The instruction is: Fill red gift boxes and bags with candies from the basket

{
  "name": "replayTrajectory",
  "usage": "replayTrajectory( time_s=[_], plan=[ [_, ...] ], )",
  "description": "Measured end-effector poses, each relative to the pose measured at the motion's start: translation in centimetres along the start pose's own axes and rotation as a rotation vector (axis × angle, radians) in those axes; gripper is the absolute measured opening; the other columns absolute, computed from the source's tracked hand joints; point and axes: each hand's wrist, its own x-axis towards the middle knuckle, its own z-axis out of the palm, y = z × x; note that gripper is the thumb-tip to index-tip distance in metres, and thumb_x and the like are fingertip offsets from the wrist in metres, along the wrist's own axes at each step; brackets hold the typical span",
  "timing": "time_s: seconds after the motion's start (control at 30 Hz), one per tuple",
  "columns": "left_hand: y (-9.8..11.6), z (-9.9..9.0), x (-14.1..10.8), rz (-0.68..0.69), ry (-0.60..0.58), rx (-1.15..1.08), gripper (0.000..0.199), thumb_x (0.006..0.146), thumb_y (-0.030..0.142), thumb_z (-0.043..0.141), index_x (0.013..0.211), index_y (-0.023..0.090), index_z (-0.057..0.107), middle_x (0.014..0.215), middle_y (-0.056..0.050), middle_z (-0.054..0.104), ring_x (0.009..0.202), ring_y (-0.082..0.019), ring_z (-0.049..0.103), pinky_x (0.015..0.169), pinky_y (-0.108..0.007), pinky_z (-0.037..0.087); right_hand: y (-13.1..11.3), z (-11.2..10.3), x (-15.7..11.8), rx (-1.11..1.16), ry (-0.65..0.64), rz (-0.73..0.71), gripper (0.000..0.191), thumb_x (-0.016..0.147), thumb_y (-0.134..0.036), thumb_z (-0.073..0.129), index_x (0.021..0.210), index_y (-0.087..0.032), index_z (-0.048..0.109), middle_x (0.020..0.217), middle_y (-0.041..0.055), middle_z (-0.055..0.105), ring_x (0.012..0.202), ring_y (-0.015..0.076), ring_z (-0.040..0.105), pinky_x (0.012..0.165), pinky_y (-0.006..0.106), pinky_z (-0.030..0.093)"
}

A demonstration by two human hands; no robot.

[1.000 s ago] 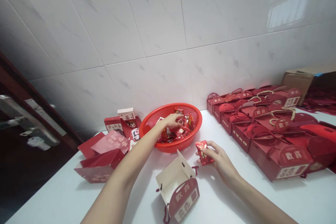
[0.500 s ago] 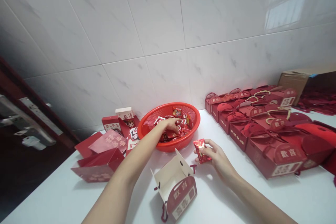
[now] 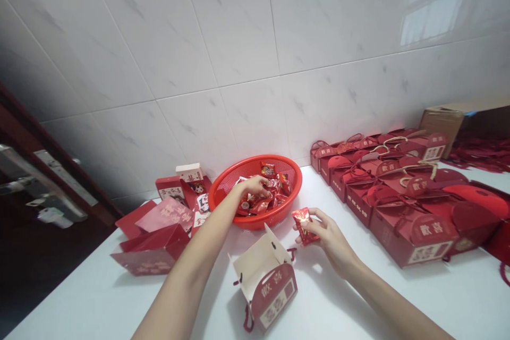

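Observation:
My left hand (image 3: 255,186) is inside the red plastic basket (image 3: 295,170), over a heap of small wrapped snack packets (image 3: 274,194). Its fingers are bent and somewhat apart; I see nothing held in them. My right hand (image 3: 324,234) pinches a shiny red snack packet (image 3: 302,223) between thumb and fingers, just above the table to the right of an open gift box (image 3: 274,297). This box is dark red outside and cream inside, its flaps up, with a red cord at its side. Shadow and flaps hide part of its floor.
Rows of closed red gift boxes (image 3: 410,228) with cord handles fill the right side. Behind them stands a cardboard carton (image 3: 444,122). Red and pink open boxes (image 3: 151,255) are at left on the white table (image 3: 79,297). A tiled wall (image 3: 255,111) rises behind.
My left hand has drawn slightly left and up within the basket, uncovering more packets. The right hand still holds its packet in nearly the same place. The view has shifted slightly.

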Motion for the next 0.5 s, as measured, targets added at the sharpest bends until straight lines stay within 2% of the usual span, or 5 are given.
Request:
replayTrajectory(
  time_s=[0.17,0.3,0.4,0.5],
  plan=[
    [0.0,-0.7,-0.5,0.03,-0.016,-0.3,0.042,0.055,0.043,0.085,0.079,0.019,0.061,0.068,0.004,0.059,0.055,-0.01,0.051,0.054,-0.024,0.042,-0.1,-0.1,0.1,0.005,-0.001,-0.012,0.039,0.065,-0.043,0.077,0.091,-0.02,0.061,0.077,0.0011,0.07,0.061,0.0182,0.068,0.064,0.031,0.051],
    [0.2,-1.2,-0.5,0.137,0.096,-0.45,0.037,0.061,0.044,0.081,0.08,0.017,0.062,0.063,0.004,0.053,0.052,-0.008,0.042,0.053,-0.024,0.037,-0.1,-0.3,0.2,0.006,0.009,-0.024,0.04,0.064,-0.044,0.078,0.091,-0.019,0.061,0.079,0.0024,0.071,0.062,0.0186,0.068,0.064,0.031,0.05],
    [0.5,-1.5,-0.4,0.139,0.227,-0.355,0.022,0.072,0.037,0.067,0.077,0.016,0.065,0.063,0.002,0.057,0.054,-0.01,0.047,0.056,-0.025,0.04,0.0,-0.4,0.3,0.005,0.013,-0.022,0.042,0.063,-0.045,0.079,0.091,-0.019,0.061,0.079,0.0026,0.072,0.061,0.0183,0.068,0.064,0.031,0.05],
    [0.7,-1.5,-0.2,0.084,0.26,-0.211,0.022,0.075,0.03,0.053,0.064,0.015,0.066,0.061,-0.002,0.063,0.058,-0.014,0.055,0.059,-0.026,0.045,0.0,-0.4,0.3,-0.002,0.019,-0.019,0.042,0.063,-0.045,0.079,0.091,-0.02,0.061,0.078,0.0023,0.071,0.061,0.0185,0.068,0.064,0.031,0.05]
  ],
)
